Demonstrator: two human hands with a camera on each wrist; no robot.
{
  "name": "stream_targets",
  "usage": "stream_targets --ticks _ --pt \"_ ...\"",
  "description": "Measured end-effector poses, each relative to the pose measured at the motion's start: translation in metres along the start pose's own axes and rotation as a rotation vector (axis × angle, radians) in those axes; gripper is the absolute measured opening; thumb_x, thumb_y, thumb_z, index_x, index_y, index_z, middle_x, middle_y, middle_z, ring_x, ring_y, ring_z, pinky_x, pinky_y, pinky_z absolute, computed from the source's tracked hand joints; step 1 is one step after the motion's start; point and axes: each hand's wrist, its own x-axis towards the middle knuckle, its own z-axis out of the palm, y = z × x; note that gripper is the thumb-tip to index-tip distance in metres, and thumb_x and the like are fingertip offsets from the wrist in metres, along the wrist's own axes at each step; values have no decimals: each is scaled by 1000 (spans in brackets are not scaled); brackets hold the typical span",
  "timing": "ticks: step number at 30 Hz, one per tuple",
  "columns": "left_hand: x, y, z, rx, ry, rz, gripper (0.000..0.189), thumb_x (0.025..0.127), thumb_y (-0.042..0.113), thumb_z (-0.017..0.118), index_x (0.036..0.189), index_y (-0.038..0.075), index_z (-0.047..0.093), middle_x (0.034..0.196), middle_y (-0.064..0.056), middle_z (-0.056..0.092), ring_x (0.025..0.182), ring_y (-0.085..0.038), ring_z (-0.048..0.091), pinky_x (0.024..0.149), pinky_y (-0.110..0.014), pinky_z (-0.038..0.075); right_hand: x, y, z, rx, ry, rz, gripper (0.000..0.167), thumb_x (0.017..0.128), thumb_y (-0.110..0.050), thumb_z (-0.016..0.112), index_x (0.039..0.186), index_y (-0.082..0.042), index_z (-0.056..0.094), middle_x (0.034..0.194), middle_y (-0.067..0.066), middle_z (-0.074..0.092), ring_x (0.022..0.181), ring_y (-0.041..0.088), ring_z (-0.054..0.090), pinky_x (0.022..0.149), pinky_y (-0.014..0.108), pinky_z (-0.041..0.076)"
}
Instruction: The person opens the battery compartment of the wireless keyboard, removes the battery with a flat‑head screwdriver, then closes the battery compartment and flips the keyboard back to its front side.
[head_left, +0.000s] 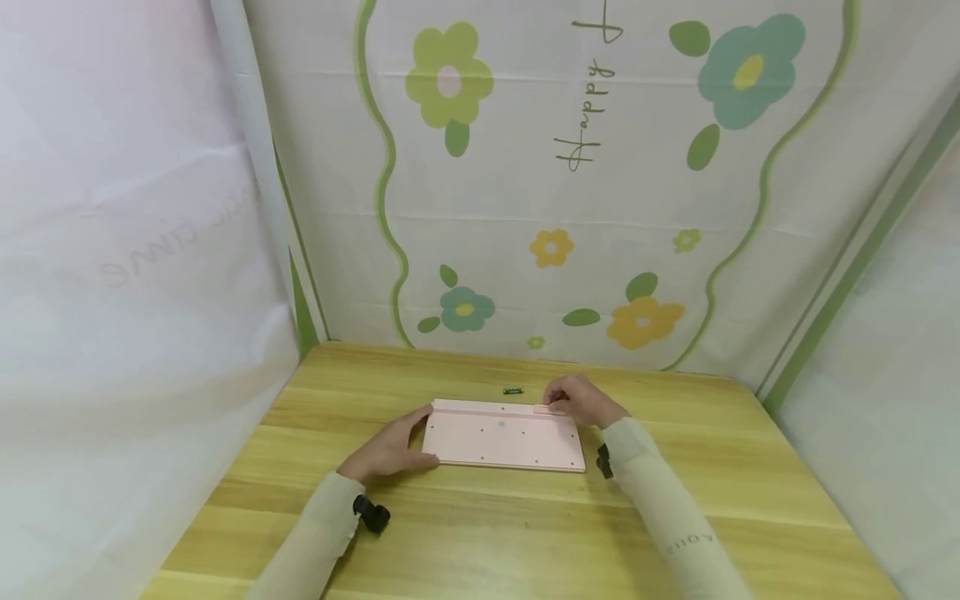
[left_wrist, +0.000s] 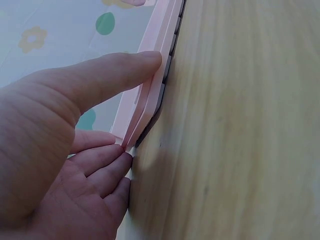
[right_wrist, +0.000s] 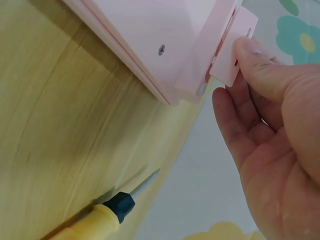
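A pink keyboard (head_left: 502,446) lies face down on the wooden table, its screw-dotted back upward and dark keys showing along its underside in the left wrist view. My left hand (head_left: 386,450) holds its left end, thumb on the near edge and fingers at the far edge. With thumb and fingers, my right hand (head_left: 581,402) pinches a small pink battery cover (right_wrist: 234,52) at the far right part of the keyboard. That cover is tilted beside the raised ridge. Behind the keyboard lies a small green battery (head_left: 513,391).
A yellow-handled screwdriver (right_wrist: 97,222) lies on the table near the right hand, seen in the right wrist view. White floral cloth (head_left: 510,192) rises behind the wooden table (head_left: 465,542) and on both sides.
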Motion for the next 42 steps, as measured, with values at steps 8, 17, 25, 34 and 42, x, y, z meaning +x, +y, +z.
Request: stream_targets --ticks 8,17,25,34,42 --pt "1 2 1 -2 4 7 101 88 39 87 167 8 31 172 -16 34 160 -40 30 129 -59 30 0 2 -1 -7 -13 6 9 101 1 66 100 -2 75 95 10 73 84 16 60 73 26 52" --pt "2 3 2 -15 0 -3 101 88 38 87 167 9 31 172 -16 33 161 -40 30 129 -60 30 -1 4 1 31 -11 77 11 100 1 68 101 -4 79 98 8 76 87 14 64 77 29 57" --pt "1 3 1 -6 6 -5 101 88 38 87 167 8 31 172 -16 33 160 -40 30 129 -59 30 -4 0 5 -59 56 26 13 95 3 74 102 -2 83 104 11 79 95 21 71 83 38 63" --pt "1 1 1 4 4 1 101 88 37 87 167 7 31 172 -17 34 160 -40 31 129 -59 30 -6 -3 12 -95 80 17 12 93 0 78 103 -3 84 99 5 75 91 15 68 80 30 62" --pt "0 2 1 -3 5 8 102 89 36 87 167 6 29 172 -18 33 160 -40 30 129 -59 30 -6 -14 17 -236 113 -30 14 95 -3 76 82 -5 82 78 -4 59 73 8 49 64 21 47"
